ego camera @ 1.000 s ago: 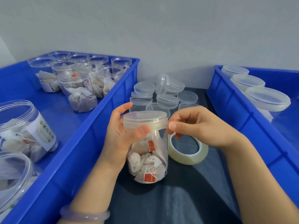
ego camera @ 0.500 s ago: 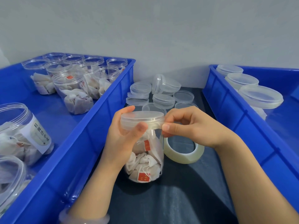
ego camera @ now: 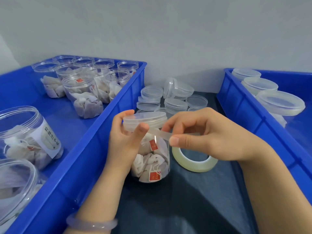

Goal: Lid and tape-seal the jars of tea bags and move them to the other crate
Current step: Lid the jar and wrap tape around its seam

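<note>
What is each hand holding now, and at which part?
Left hand grips the jar at its top, by the lid; right hand pinches the tape strip beside the roll.

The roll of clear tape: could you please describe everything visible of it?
The tape roll is a translucent, yellowish ring with a wide open core, tilted, right of the lidded jar over the dark mat. The right hand hides its upper part and pinches a pulled-out strip that runs to the jar's lid, under the left hand's thumb. Whether it touches the mat is unclear.
</note>
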A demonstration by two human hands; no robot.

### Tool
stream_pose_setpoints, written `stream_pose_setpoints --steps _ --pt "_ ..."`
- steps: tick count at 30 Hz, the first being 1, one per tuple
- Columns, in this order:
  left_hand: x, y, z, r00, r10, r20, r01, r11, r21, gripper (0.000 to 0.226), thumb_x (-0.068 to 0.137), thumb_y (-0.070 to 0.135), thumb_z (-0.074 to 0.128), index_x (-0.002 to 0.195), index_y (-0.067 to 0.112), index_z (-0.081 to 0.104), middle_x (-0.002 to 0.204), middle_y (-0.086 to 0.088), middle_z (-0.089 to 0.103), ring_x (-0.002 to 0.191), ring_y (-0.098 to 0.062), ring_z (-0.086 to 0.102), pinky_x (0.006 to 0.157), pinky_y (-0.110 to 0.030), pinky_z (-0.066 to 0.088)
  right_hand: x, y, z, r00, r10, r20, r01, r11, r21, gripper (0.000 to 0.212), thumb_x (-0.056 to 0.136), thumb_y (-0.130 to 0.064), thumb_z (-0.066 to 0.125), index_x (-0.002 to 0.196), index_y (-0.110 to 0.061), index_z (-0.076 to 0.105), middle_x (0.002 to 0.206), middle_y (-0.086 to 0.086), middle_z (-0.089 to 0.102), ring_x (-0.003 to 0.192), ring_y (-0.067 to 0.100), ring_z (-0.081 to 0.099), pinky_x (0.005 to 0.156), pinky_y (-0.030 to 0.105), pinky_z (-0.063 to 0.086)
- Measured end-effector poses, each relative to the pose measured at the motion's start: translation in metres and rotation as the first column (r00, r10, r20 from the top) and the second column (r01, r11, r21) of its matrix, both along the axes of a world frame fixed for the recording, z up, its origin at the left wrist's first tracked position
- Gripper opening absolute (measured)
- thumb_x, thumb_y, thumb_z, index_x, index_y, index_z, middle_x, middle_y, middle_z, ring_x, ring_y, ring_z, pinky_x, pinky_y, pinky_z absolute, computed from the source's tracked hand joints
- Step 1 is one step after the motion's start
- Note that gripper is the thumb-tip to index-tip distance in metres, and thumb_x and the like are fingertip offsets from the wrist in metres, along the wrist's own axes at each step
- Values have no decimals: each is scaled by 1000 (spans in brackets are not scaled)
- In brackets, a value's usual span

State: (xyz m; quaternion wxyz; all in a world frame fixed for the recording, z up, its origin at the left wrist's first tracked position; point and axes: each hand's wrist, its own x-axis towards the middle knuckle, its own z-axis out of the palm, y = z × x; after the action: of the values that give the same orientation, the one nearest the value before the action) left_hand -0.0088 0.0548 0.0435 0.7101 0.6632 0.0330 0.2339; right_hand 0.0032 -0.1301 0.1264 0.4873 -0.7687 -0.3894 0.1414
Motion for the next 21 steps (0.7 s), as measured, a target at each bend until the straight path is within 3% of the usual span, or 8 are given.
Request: stream_pose_setpoints --steps 3,7,10,13,17,21 --pt "1 1 0 999 -33 14 33 999 -20 96 24 84 73 102 31 55 96 8 66 82 -2 67 63 -16 52 11 -8 -7 996 -88 -31 88 996 13 17 75 -30 71 65 -16 69 95 -5 69 87 4 64 78 15 45" --pt "3 3 0 998 -52 23 53 996 -70 95 24 79 78 102 28 56 84 19 70 78 -1 68 60 -15 52 18 -7 -19 993 -100 -56 102 994 35 14 78 -29 72 64 -25 70 90 -6 68 87 5 64 78 15 47" --pt "4 4 0 997 -72 26 74 993 -97 95 23 76 81 101 27 57 83 17 71 78 -4 69 60 -17 52 21 -3 -24 992 -110 -64 113 993 41 11 73 -34 67 62 -35 70 88 -7 68 84 5 63 77 15 46" --pt "3 5 1 994 -104 28 107 989 -98 96 24 73 82 103 26 57 85 16 71 80 -5 69 60 -17 53 24 -2 -29 989 -131 -73 136 989 58 7 71 -36 67 66 -32 71 85 -6 67 78 6 62 75 19 47" --pt "3 5 2 991 -131 32 133 988 -73 97 25 74 82 105 25 56 86 18 71 81 -3 68 61 -16 52 27 -1 -33 986 -165 -37 167 984 58 13 71 -37 67 70 -25 71 84 0 66 78 17 59 79 36 48" --pt "5 6 2 991 -131 30 133 987 -85 98 23 74 81 104 26 56 85 18 71 81 -4 69 61 -16 52 27 0 -34 986 -160 -42 164 983 89 17 73 -34 64 74 -17 68 79 -2 66 77 10 60 78 29 48"
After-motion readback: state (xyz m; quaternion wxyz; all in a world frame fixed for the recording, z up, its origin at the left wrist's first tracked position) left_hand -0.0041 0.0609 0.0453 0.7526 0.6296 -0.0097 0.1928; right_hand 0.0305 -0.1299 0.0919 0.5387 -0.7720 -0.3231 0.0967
